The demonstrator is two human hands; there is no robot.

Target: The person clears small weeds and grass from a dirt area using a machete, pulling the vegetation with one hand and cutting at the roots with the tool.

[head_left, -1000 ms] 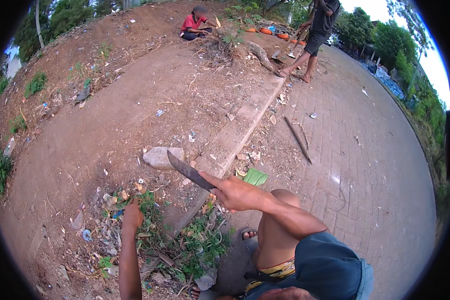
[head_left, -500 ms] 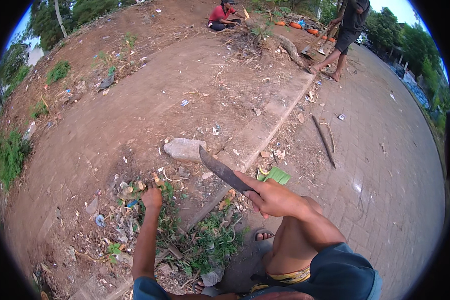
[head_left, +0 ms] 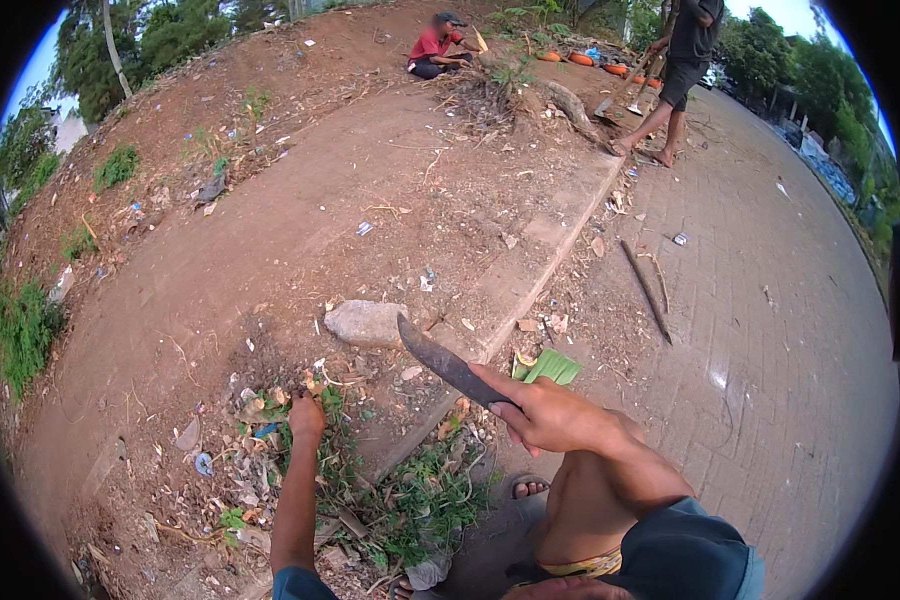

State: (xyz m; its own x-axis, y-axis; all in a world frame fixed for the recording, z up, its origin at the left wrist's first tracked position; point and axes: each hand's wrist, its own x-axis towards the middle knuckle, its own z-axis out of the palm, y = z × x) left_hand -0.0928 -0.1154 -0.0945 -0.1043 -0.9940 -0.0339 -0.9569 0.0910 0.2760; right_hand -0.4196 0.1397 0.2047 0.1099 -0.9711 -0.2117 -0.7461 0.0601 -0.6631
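My right hand [head_left: 555,412] is wrapped round the handle end of a machete [head_left: 450,368]. Its dark, curved blade points up and to the left, held above the concrete kerb [head_left: 510,315]. Down on the left, my left hand [head_left: 307,418] reaches into a low clump of green leaves [head_left: 335,415] and pale cut stems [head_left: 283,392]. Its fingers are bent and closed among the stems, and what they grip is hidden. Just beyond that hand a large grey stone [head_left: 367,323] lies on the dirt.
Leafy cuttings [head_left: 425,500] and litter lie by my feet. A green leaf piece [head_left: 555,367] and a dark stick [head_left: 646,290] lie on the paving [head_left: 770,400]. Farther off, one person [head_left: 440,45] sits on the dirt; another [head_left: 680,70] stands holding long-handled tools.
My view has shifted slightly, so the stone and my left hand appear lower. The left hand remains at the stems, and the right still holds the machete in nearly the same pose.
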